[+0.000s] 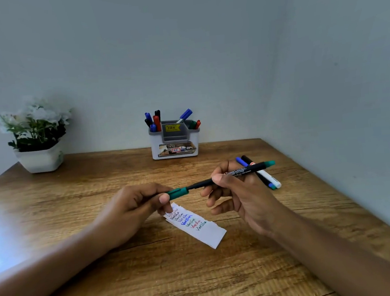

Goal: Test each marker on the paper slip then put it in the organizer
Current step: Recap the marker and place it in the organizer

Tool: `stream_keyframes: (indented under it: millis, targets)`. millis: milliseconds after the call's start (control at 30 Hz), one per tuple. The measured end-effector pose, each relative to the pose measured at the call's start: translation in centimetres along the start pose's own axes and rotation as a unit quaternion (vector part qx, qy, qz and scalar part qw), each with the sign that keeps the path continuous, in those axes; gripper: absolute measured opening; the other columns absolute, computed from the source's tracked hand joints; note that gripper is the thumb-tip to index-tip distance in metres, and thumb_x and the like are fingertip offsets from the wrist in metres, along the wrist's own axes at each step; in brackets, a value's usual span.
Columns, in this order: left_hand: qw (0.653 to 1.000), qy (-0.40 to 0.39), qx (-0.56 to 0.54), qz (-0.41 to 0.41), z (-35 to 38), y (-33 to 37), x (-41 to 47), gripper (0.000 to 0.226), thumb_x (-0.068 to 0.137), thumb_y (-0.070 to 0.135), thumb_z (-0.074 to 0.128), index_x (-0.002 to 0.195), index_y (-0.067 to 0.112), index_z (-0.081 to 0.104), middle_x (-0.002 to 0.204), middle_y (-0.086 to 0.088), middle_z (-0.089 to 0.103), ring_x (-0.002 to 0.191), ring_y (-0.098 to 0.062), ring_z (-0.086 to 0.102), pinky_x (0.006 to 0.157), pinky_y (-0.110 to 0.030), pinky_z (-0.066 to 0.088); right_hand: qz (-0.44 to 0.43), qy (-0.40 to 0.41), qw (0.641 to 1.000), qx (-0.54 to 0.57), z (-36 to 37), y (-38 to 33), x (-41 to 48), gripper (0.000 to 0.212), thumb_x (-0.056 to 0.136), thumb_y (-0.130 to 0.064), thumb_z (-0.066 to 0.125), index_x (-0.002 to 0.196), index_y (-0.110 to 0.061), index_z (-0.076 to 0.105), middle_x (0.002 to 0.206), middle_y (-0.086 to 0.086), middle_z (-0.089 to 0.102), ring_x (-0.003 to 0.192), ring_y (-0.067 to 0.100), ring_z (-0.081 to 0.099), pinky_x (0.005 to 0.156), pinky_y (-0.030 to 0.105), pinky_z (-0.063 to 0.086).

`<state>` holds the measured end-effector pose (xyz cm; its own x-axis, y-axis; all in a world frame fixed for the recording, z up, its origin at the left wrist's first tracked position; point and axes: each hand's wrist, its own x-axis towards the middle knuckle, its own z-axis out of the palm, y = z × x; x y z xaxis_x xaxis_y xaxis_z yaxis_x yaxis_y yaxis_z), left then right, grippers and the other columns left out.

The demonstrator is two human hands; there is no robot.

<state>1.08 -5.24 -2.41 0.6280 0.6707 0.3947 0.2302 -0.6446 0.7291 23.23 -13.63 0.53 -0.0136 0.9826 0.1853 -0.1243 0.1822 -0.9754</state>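
A black marker with green ends [238,172] is held level above the table. My right hand [235,191] pinches its barrel between thumb and forefinger. My left hand [135,205] grips the green cap [178,193] at the marker's left end. Below the hands lies the white paper slip [201,227], bearing several handwritten test lines in red, black, blue and green. The white and grey organizer [175,145] stands at the back of the table, with several blue, red, black and green markers upright in it.
Two loose markers [266,177], one blue-capped and one black-and-white, lie on the wooden table [130,283] behind my right hand. A white pot of white flowers [38,142] stands at the back left. Walls close off the back and the right side.
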Motion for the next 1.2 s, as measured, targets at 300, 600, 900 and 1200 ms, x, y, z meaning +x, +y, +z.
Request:
stream_keyframes:
  millis: [300,600,900,1200]
  targets:
    - [0.993,-0.011,-0.115,-0.035,0.3,1.4,0.3,0.038,0.086,0.055,0.056,0.075,0.021,0.071,0.073,-0.002,0.067,0.069,-0.012,0.061,0.07,-0.019,0.05,-0.023,0.0,0.998,-0.057,0.0,-0.3,-0.2,0.02,0.072,-0.027,0.066,0.084,-0.013,0.059,0.071,0.006,0.07,0.057,0.016,0.062,0.047,0.028,0.052]
    - [0.966,0.042,-0.216,-0.134,2.3,4.4,0.6,0.023,0.087,0.023,0.056,0.072,0.01,0.069,0.06,-0.004,0.064,0.057,-0.013,0.059,0.063,-0.025,0.054,0.002,0.022,0.999,-0.031,1.2,0.5,-0.1,0.01,0.075,-0.03,0.067,0.072,-0.024,0.06,0.055,-0.002,0.057,0.041,0.008,0.039,0.038,0.018,0.027]
    - [0.929,0.045,-0.296,-0.217,2.6,5.6,0.6,0.032,0.074,0.03,0.062,0.091,0.005,0.071,0.071,-0.01,0.07,0.054,-0.013,0.061,0.059,-0.024,0.056,0.021,0.03,0.999,-0.039,1.0,0.1,0.0,0.019,0.077,-0.034,0.065,0.085,-0.017,0.062,0.058,-0.006,0.058,0.044,0.005,0.041,0.039,0.016,0.029]
    - [0.912,0.186,-0.278,-0.236,0.2,3.0,3.7,0.017,0.09,0.021,0.058,0.099,0.015,0.071,0.103,-0.009,0.073,0.096,-0.021,0.066,0.085,-0.038,0.053,0.002,0.085,0.996,-0.011,-1.0,-1.7,1.2,0.011,0.083,-0.022,0.061,0.092,-0.019,0.068,0.082,0.001,0.065,0.068,0.009,0.058,0.048,0.022,0.048]
